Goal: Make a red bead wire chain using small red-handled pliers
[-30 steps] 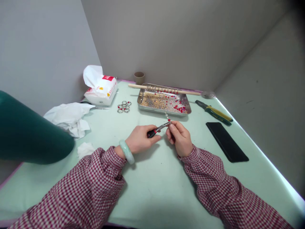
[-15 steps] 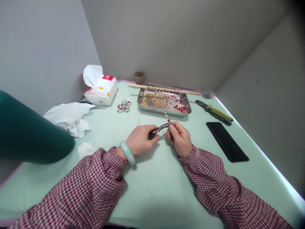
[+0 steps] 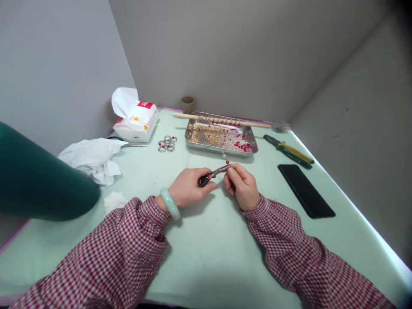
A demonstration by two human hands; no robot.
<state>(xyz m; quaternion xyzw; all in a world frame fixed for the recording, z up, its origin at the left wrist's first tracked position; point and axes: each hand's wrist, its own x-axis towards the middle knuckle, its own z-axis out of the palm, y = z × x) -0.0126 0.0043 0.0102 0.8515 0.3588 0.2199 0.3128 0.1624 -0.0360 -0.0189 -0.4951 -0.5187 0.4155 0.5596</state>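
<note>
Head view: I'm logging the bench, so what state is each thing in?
Small pliers: gripped in left hand, tips at the bead strand.
Bead strand: pinched by right hand.
Tray: holds loose beads.
Tissue pack: open, tissue sticking out.
Phone: flat, screen dark.
Green pliers: lying flat, untouched.

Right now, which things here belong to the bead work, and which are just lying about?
In use: left hand, small pliers, right hand, bead strand, bead tray.
Lying about: tissue pack, crumpled tissue, metal rings, green pliers, black phone, cup.
</note>
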